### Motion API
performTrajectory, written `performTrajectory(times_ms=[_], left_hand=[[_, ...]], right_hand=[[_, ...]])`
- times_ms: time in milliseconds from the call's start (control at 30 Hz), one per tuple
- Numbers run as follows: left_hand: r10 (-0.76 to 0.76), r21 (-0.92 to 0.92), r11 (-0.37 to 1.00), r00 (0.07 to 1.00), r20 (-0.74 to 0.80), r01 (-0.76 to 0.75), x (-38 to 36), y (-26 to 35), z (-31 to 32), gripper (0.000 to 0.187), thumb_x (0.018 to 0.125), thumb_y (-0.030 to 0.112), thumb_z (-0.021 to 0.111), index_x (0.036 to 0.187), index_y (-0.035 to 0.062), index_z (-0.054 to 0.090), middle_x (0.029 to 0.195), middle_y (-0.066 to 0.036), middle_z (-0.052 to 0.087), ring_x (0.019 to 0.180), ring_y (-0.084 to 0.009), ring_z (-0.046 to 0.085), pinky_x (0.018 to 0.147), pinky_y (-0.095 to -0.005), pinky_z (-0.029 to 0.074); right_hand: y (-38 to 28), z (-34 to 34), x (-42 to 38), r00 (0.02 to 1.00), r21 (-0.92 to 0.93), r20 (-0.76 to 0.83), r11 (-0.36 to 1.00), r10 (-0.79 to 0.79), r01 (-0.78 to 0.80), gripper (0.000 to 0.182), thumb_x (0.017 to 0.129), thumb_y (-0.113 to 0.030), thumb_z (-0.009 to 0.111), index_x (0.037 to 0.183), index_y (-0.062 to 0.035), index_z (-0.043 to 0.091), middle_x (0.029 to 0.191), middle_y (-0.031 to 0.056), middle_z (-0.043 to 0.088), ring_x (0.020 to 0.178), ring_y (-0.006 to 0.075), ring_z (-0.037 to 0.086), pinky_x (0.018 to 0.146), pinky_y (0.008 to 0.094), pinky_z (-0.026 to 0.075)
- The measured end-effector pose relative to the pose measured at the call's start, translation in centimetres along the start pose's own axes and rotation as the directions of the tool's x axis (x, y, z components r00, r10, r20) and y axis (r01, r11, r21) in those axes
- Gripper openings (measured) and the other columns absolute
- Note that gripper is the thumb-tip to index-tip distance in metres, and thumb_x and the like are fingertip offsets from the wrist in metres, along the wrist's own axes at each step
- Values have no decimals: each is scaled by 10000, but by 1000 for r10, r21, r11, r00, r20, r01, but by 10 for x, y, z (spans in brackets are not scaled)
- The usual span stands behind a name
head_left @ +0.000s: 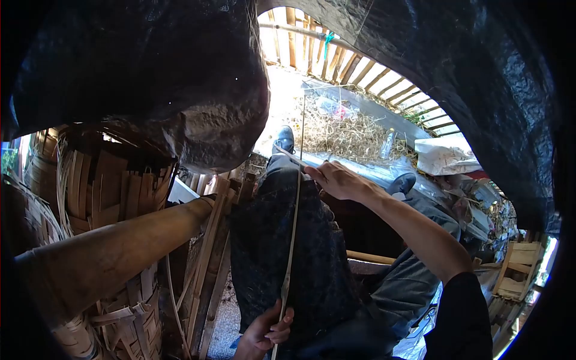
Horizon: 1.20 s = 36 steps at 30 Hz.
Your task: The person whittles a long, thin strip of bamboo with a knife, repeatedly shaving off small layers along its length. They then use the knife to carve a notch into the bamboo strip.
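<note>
A long, thin pale strip (294, 231) runs lengthwise over a dark cloth (276, 240) on the person's leg. Near the bottom of the view, my left hand (269, 329) has its fingers wrapped round the strip's lower part. My right hand (336, 179) is closed on the handle of a knife (289, 156), whose blade points up and left and crosses the strip. Beyond the knife the strip's far end rises towards the bright ground.
A thick bamboo pole (120, 255) lies at the left beside woven baskets (114, 186). Dark plastic sheeting (138, 66) hangs overhead. Straw (336, 129), a clear bottle (387, 144) and a white sack (445, 156) lie ahead, by a slatted fence (360, 69).
</note>
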<state>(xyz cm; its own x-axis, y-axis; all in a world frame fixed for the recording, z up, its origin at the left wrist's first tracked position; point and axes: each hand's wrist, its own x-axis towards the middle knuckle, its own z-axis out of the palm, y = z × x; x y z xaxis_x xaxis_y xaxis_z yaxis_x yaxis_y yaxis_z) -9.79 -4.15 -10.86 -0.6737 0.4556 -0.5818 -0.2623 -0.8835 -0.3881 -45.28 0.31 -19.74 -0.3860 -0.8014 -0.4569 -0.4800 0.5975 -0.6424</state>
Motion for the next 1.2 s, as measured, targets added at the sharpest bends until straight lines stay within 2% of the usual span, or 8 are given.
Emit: performTrajectory(times_ms=[200, 300, 367, 433, 567, 633, 800, 1200], left_hand=[[-18, -20, 1000, 999, -46, 17, 0, -3, -11, 432, 968, 437, 284, 871, 65, 480, 485, 54, 320, 328, -32, 268, 337, -186, 202], [10, 30, 999, 999, 44, -12, 2, 0, 4, 418, 967, 439, 295, 874, 80, 486, 495, 53, 318, 329, -34, 251, 335, -185, 191], [47, 55, 997, 999, 14, -48, 3, 1, 5, 405, 967, 435, 305, 886, 86, 494, 508, 54, 320, 348, -36, 248, 344, -188, 191], [82, 64, 995, 997, -9, -81, 3, -3, 16, 392, 967, 430, 315, 898, 92, 502, 521, 55, 322, 367, -37, 245, 352, -191, 191], [203, 327, 939, 939, -279, -106, 8, -3, 42, 393, 955, 445, 335, 927, 96, 515, 562, 63, 293, 445, -49, 245, 404, -201, 208], [224, 356, 928, 932, -286, -114, 9, -4, 47, 400, 947, 460, 347, 926, 99, 516, 565, 62, 276, 454, -52, 241, 410, -203, 212], [300, 533, 838, 917, -264, -121, 19, -8, 43, 387, 959, 441, 322, 934, 108, 518, 570, 85, 268, 459, -42, 235, 416, -198, 195], [614, 865, 483, 758, -221, -139, 27, -27, 45, 358, 976, 377, 323, 851, 85, 489, 564, 93, 255, 438, -20, 227, 394, -203, 186]], right_hand=[[44, -21, 75, 997, -134, -6, 988, 83, -83, 580, 985, -416, 244, 575, -75, 473, 433, 41, 381, 335, 123, 317, 345, 313, 331], [79, -51, 111, 922, 55, -254, 957, 291, -286, 589, 977, -443, 194, 678, -44, 508, 494, 67, 430, 346, 124, 337, 316, 288, 349], [72, -62, 102, 790, 163, -564, 970, 242, -181, 584, 980, -434, 214, 757, -18, 557, 562, 142, 512, 474, 227, 490, 491, 406, 447], [35, -53, 49, 847, 192, -509, 979, 152, -60, 589, 971, -460, 244, 793, 27, 522, 643, 163, 506, 626, 338, 521, 728, 505, 426], [-28, -14, -84, 993, 99, -91, 993, 73, -63, 417, 970, -363, 361, 927, 20, 520, 718, 154, 545, 636, 252, 546, 591, 415, 418], [-27, 25, -122, 886, 123, -365, 929, -285, 350, 389, 970, -294, 388, 728, -4, 479, 468, 82, 445, 352, 152, 429, 358, 318, 322], [-59, 64, -183, 942, 76, -217, 958, -255, 277, 388, 938, -322, 463, 698, -17, 481, 439, 153, 440, 361, 308, 475, 372, 393, 341], [-62, 83, -173, 949, -22, -273, 987, -158, 159, 481, 930, -389, 457, 617, -25, 490, 444, 148, 481, 393, 327, 515, 400, 414, 397]])
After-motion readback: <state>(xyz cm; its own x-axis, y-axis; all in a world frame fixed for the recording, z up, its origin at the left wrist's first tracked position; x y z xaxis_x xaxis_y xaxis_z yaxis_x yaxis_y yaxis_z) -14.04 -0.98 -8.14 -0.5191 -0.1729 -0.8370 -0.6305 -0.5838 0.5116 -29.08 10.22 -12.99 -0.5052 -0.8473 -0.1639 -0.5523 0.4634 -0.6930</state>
